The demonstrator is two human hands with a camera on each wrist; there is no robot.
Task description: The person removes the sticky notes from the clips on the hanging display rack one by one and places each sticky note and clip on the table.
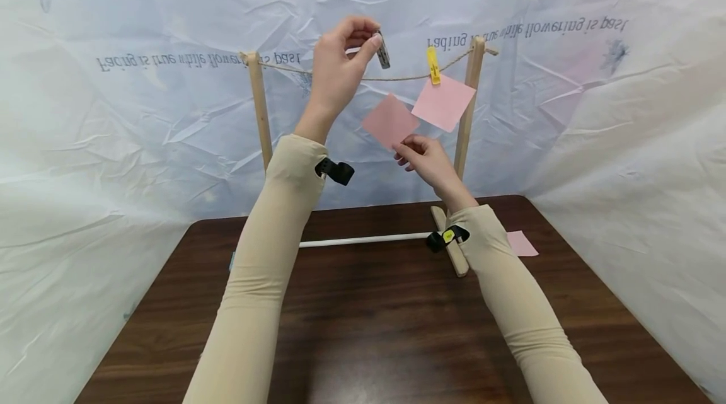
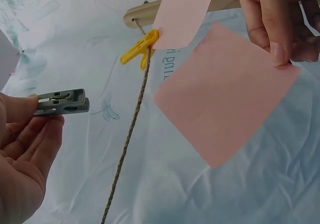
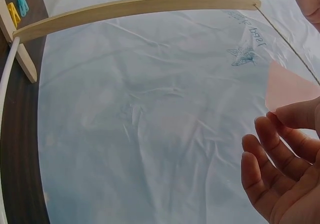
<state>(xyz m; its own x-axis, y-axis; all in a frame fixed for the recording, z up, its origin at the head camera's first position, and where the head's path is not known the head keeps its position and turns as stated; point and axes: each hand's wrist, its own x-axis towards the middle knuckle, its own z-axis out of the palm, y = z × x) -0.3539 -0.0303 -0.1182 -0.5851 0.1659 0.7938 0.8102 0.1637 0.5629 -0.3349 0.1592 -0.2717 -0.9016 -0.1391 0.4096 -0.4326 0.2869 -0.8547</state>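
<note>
My left hand pinches a grey clothespin above the string, apart from it. In the left wrist view the clothespin lies between thumb and fingers, its gripping end pointing away from the hand. A square of pink paper is pinched at its lower corner by my right hand, just below the string. To its right, a yellow clothespin fastens another pink paper to the string. Only part of the held paper shows in the right wrist view.
Two wooden posts carry the string, with a white rod low between them. Another pink paper lies on the dark table at right. Blue and yellow clothespins rest near a post's foot.
</note>
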